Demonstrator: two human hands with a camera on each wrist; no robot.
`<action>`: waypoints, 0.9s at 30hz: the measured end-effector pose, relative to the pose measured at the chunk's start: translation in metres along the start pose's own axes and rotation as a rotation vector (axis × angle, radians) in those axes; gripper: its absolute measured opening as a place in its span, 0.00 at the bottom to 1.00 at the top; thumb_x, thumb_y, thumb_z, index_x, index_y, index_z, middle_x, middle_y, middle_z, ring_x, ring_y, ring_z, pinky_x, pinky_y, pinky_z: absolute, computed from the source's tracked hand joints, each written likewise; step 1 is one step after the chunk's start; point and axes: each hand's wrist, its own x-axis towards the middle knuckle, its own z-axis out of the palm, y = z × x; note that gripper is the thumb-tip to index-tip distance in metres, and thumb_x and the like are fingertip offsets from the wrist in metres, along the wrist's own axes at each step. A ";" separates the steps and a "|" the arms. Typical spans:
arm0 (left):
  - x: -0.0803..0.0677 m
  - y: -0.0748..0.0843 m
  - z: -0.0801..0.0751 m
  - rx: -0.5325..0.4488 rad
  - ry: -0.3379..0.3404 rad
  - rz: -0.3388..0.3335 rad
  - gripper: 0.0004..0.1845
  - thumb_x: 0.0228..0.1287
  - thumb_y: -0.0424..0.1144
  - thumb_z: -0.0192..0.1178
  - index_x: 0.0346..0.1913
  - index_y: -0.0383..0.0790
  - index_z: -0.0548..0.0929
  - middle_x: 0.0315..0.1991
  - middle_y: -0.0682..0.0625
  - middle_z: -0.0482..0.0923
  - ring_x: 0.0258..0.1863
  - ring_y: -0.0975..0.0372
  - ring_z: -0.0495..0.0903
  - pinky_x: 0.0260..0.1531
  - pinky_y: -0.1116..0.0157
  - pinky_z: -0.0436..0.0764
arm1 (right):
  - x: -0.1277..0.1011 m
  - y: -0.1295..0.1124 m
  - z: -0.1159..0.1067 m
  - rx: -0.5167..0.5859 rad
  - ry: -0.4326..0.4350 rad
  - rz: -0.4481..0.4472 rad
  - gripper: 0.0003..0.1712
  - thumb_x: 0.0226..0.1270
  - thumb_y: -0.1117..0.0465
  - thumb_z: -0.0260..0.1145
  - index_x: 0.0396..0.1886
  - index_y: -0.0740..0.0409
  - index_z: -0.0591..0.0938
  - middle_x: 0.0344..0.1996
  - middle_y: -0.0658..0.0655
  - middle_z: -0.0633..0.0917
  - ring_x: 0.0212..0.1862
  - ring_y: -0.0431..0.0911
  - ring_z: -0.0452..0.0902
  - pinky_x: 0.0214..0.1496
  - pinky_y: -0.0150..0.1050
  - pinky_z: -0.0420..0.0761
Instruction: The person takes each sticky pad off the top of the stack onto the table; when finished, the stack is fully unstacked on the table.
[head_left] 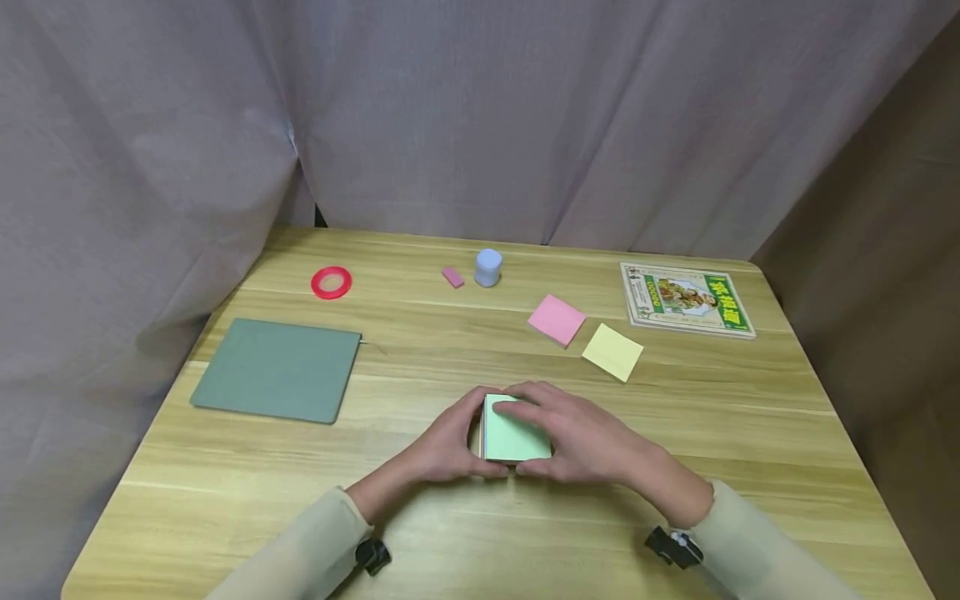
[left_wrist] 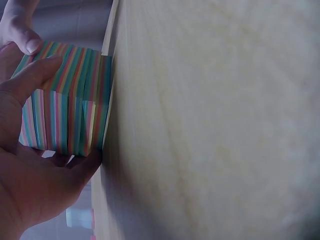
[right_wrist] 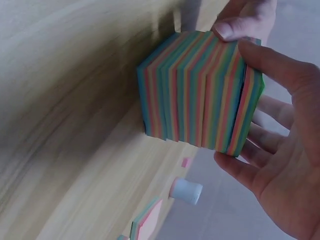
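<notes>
head view looks down across the table; both wrist views sit close, sharing the striped note block.

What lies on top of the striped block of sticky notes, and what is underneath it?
A green sheet tops the note block, with the right hand's fingers across it. Beneath it is the wooden table; whether anything lies between them is hidden.

We observe the left hand at nine o'clock gripping a striped multicolour note block standing on the wooden table. Another hand's thumb presses its eleven o'clock corner. A pale cylinder shows blurred at seven o'clock.
</notes>
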 end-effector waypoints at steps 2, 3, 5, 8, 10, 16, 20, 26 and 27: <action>0.001 -0.004 0.000 0.016 0.002 0.002 0.48 0.40 0.35 0.81 0.66 0.52 0.65 0.57 0.58 0.73 0.52 0.62 0.73 0.57 0.59 0.72 | 0.000 0.000 -0.004 0.002 -0.001 0.007 0.41 0.49 0.45 0.78 0.65 0.49 0.77 0.63 0.50 0.73 0.62 0.44 0.68 0.57 0.43 0.76; 0.001 -0.005 0.000 0.015 0.001 -0.003 0.49 0.40 0.35 0.81 0.66 0.51 0.65 0.57 0.58 0.73 0.53 0.62 0.73 0.58 0.58 0.72 | 0.000 0.000 -0.007 0.007 -0.003 0.018 0.41 0.49 0.45 0.78 0.64 0.48 0.77 0.63 0.50 0.73 0.61 0.44 0.69 0.56 0.42 0.76; 0.001 -0.005 0.001 0.015 0.003 -0.014 0.49 0.40 0.35 0.81 0.67 0.51 0.65 0.58 0.58 0.72 0.55 0.62 0.72 0.60 0.58 0.70 | 0.001 0.000 -0.015 0.023 -0.004 0.048 0.40 0.47 0.45 0.79 0.63 0.47 0.78 0.62 0.49 0.74 0.60 0.44 0.71 0.55 0.42 0.77; 0.002 -0.010 0.002 0.013 0.007 -0.019 0.50 0.39 0.36 0.82 0.68 0.53 0.64 0.59 0.59 0.72 0.56 0.64 0.71 0.61 0.60 0.69 | 0.008 0.007 -0.028 0.079 0.021 0.098 0.40 0.46 0.46 0.80 0.62 0.46 0.79 0.62 0.50 0.75 0.60 0.47 0.72 0.57 0.46 0.75; 0.002 -0.010 0.002 0.004 0.005 -0.022 0.51 0.39 0.35 0.82 0.68 0.53 0.64 0.59 0.59 0.72 0.56 0.64 0.71 0.61 0.59 0.69 | 0.016 0.017 -0.034 0.124 0.053 0.131 0.41 0.46 0.46 0.81 0.62 0.46 0.78 0.63 0.52 0.75 0.63 0.50 0.70 0.61 0.51 0.73; 0.003 -0.010 0.001 0.010 0.008 -0.018 0.50 0.39 0.34 0.82 0.67 0.47 0.65 0.55 0.58 0.73 0.54 0.63 0.72 0.60 0.59 0.70 | 0.058 0.064 -0.028 0.113 0.144 0.190 0.40 0.47 0.46 0.80 0.62 0.51 0.79 0.61 0.55 0.77 0.62 0.51 0.71 0.61 0.52 0.71; 0.002 -0.009 0.001 0.010 0.005 -0.028 0.49 0.38 0.34 0.82 0.67 0.46 0.65 0.54 0.59 0.73 0.54 0.64 0.72 0.60 0.59 0.69 | 0.086 0.093 -0.012 0.065 0.131 0.246 0.39 0.49 0.45 0.79 0.62 0.52 0.79 0.61 0.56 0.77 0.63 0.52 0.70 0.62 0.51 0.70; 0.002 -0.010 0.000 0.027 0.006 -0.016 0.48 0.39 0.36 0.82 0.65 0.50 0.65 0.54 0.60 0.73 0.54 0.65 0.71 0.61 0.61 0.69 | 0.115 0.118 0.008 0.027 0.070 0.287 0.40 0.50 0.47 0.78 0.63 0.52 0.77 0.62 0.58 0.75 0.64 0.53 0.69 0.66 0.48 0.67; 0.002 -0.010 0.000 0.031 0.005 -0.014 0.48 0.39 0.37 0.82 0.65 0.50 0.65 0.54 0.60 0.73 0.54 0.65 0.71 0.60 0.61 0.69 | 0.118 0.120 0.010 0.028 0.061 0.290 0.40 0.50 0.47 0.78 0.63 0.53 0.77 0.62 0.58 0.75 0.65 0.53 0.68 0.67 0.48 0.66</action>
